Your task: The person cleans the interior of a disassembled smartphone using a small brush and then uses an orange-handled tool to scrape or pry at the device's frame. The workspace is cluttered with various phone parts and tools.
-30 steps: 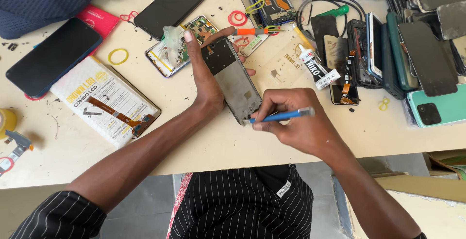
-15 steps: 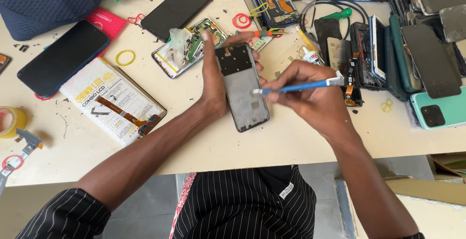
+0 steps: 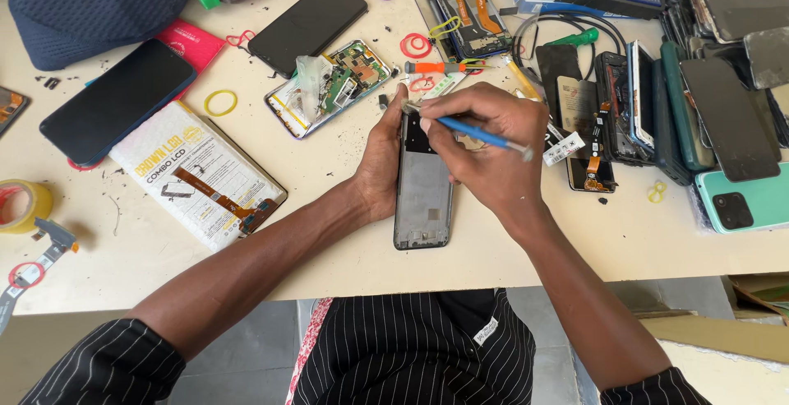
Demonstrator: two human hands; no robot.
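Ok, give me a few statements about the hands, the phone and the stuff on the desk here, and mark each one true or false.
1. The left hand grips the side of the open phone frame. True.
2. The right hand holds a red screwdriver. False: it holds a blue-handled tool, its tip at the top end of the frame.
3. A yellow rubber band lies on the table left of the circuit board phone. True.
4. The phone frame stands upright against a box. False: it lies flat on the table.
5. A roll of yellow tape sits at the table's left edge. True.
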